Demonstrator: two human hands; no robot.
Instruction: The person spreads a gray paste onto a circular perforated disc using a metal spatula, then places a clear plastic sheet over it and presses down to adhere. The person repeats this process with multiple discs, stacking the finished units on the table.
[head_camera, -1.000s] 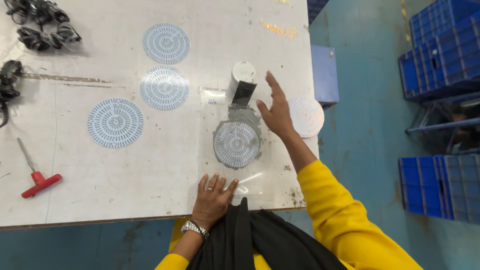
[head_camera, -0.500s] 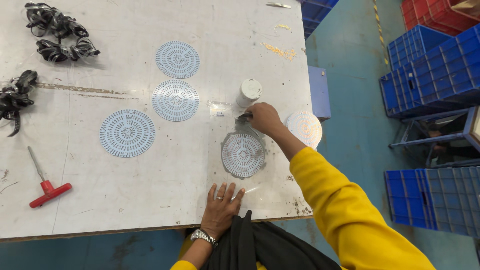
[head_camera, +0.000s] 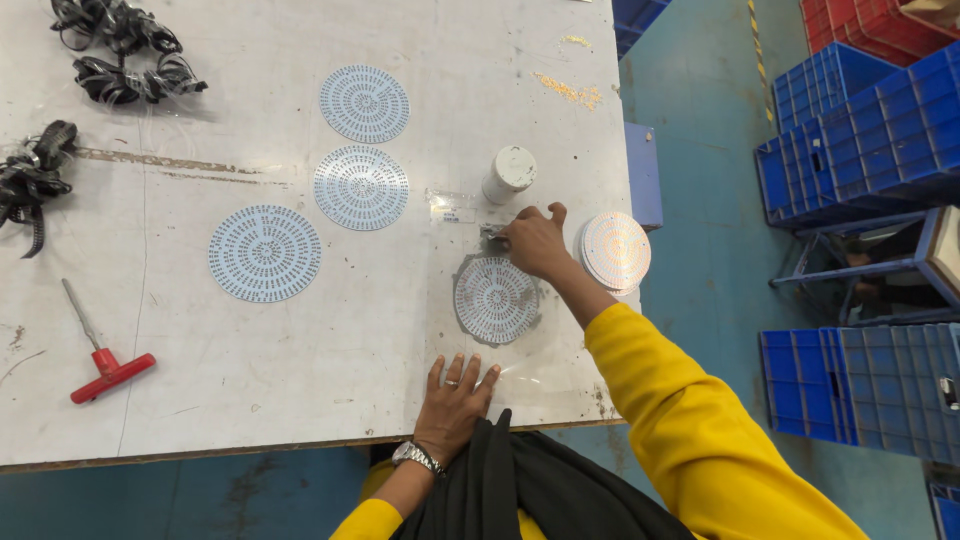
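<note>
White worktable (head_camera: 300, 330) — right hand (head_camera: 535, 240) on scraper (head_camera: 492, 232)

scuffed, stained white worktop (head_camera: 300, 380) with a worn front edge stands on a teal painted floor (head_camera: 700, 130). stacked blue plastic crates (head_camera: 860, 130) and red crates (head_camera: 850, 20) line the right side.

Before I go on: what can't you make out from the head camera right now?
- Small item under the right hand: covered by the fingers.
- Stack of round boards: count too fine to tell.
- Disc: markings too small.
- Black bundle: cut by the left edge.
</note>
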